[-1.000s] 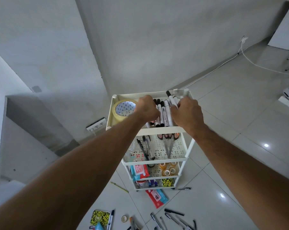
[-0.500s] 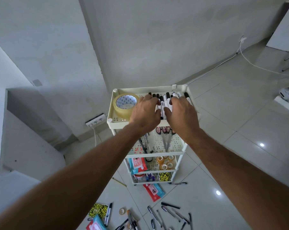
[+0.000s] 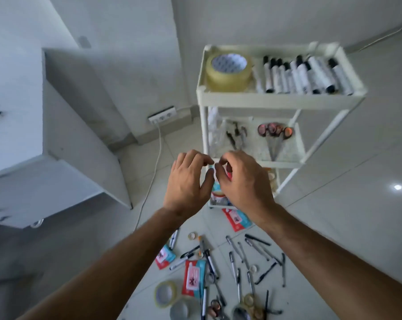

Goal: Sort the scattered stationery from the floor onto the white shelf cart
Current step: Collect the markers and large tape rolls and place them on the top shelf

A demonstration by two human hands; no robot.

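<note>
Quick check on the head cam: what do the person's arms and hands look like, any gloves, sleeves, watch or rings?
Both arms are bare as far as the frame shows: no sleeves visible. The left hand and right hand wear no gloves. No watch, strap or bracelet on either wrist, and no rings visible on the fingers. No markings or tape.

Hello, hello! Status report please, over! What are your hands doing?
Left hand and right hand empty, loosely curled, in front of the white cart. Markers lined up on top shelf. Pens on floor. Nothing blocking.

Cart (image 3: 280, 98) matt white plastic; floor (image 3: 348, 172) glossy tile; tape roll (image 3: 228, 72) shiny.
</note>
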